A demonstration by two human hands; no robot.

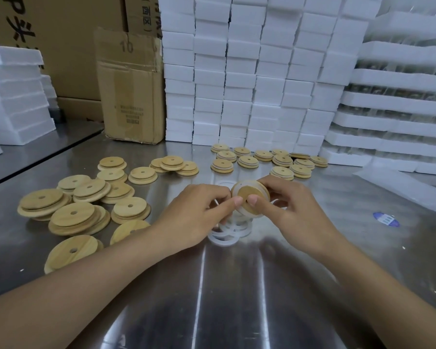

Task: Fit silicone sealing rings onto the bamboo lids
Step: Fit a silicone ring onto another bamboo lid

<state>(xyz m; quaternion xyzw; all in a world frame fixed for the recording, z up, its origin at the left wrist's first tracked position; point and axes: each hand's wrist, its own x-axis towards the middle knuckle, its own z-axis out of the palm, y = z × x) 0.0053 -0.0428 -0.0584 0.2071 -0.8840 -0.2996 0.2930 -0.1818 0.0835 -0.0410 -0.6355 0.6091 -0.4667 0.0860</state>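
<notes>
Both hands hold one round bamboo lid [247,195] above the middle of the steel table, tilted toward me. My left hand [199,212] pinches its left edge and my right hand [287,205] grips its right side, thumb on the wooden face. A translucent white silicone ring [237,188] lies around the lid's rim under my fingers. Beneath the hands lies a small pile of loose white rings [224,235]. Bare bamboo lids [86,205] with centre holes lie heaped at the left. Lids with white rings fitted [269,159] sit in a group at the back right.
The steel table [237,298] stretches toward me. Stacks of white foam boxes [249,71] wall off the back and right. A worn cardboard carton [134,91] stands back left beside more foam [15,102]. A blue sticker [386,219] lies on the right.
</notes>
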